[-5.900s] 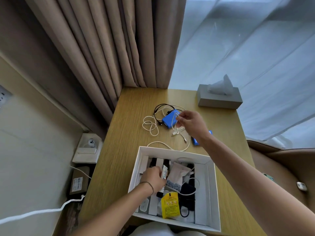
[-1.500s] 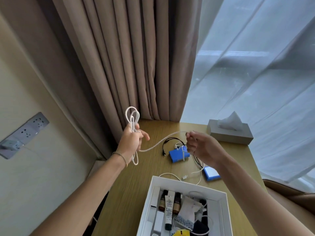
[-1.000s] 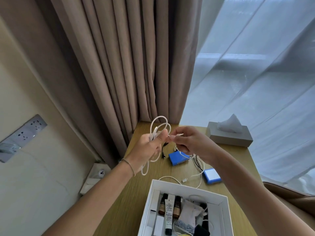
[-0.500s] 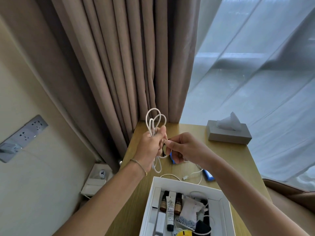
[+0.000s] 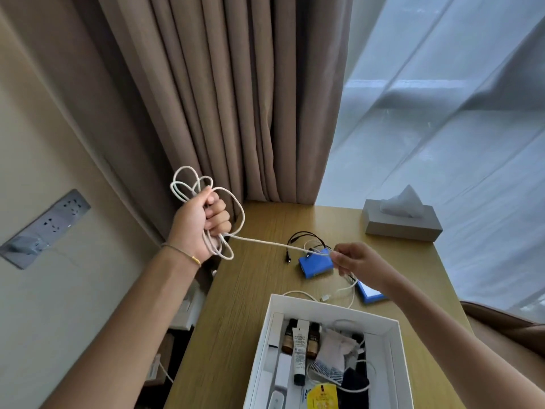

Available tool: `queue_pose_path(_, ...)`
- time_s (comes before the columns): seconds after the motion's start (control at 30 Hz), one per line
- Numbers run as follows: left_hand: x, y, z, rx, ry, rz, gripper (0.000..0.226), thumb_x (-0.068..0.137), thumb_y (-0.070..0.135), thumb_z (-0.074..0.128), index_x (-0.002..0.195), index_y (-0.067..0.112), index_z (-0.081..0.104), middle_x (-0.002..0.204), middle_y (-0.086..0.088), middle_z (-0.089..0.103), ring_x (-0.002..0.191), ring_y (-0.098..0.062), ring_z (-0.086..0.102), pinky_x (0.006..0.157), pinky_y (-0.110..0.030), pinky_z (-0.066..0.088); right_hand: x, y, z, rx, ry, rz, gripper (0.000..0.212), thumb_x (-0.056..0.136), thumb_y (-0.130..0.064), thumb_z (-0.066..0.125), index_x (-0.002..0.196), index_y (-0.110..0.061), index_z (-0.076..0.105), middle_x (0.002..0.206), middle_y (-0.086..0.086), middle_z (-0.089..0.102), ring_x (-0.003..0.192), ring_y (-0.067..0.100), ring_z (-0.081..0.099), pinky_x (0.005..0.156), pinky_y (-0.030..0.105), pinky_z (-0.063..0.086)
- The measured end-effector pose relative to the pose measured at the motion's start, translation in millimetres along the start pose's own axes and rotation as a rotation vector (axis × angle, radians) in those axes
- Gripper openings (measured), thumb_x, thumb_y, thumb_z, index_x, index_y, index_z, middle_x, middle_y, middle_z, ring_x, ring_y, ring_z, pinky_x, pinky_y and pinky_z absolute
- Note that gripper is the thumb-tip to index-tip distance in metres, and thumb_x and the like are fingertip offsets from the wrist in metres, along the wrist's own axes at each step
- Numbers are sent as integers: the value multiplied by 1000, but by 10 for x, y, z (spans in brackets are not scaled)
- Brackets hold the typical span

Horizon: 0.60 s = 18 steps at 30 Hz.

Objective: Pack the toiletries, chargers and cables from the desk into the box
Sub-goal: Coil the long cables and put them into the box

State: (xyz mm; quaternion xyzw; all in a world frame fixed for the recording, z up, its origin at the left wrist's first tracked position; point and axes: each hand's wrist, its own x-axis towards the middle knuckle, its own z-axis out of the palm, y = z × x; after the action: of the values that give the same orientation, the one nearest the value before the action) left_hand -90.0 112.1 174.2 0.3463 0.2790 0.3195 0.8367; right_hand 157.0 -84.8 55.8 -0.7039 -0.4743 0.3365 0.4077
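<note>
Tangling looks the likeliest slip: left hand (image 5: 203, 222) grips the coiled white cable (image 5: 206, 199) above the counter (image 5: 259, 290), beyond the box (image 5: 324, 302), right hand (image 5: 358, 261) pinching its taut tail, which could drag the blue charger (image 5: 315, 264).

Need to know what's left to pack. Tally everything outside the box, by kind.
white cables: 2 (one held in both hands, one on the desk)
black cable: 1
blue devices: 2
tissue box: 1
Total: 6
</note>
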Motion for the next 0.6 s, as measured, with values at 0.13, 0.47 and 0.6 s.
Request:
queue_pose_path(0.13,-72,251,-223,9,90,95,42,107,30,31,66,21,34,44,9,28,28,-4,21,32,-17,14,27,234,-132,-114,186,57,36,99,-14,59,63,-15,57,57,-4,52,59,16,44,63,33,35)
queue_pose_path(0.47,-179,-391,-214,553,215,39,36,101,28,53,67,18,48,59,-2,51,37,-6,31,33,-16,22,70,-395,-163,260,360,43,30,101,-19,56,78,-7,70,55,-1,37,49,12,32,51,30,28)
queue_pose_path(0.6,-210,-746,-46,618,78,-91,40,100,41,52,69,17,57,72,-7,67,48,-10,41,42,-19,35,-19,-778,52,392,181,9,29,103,-8,46,85,-6,68,49,-10,37,44,7,30,46,24,23)
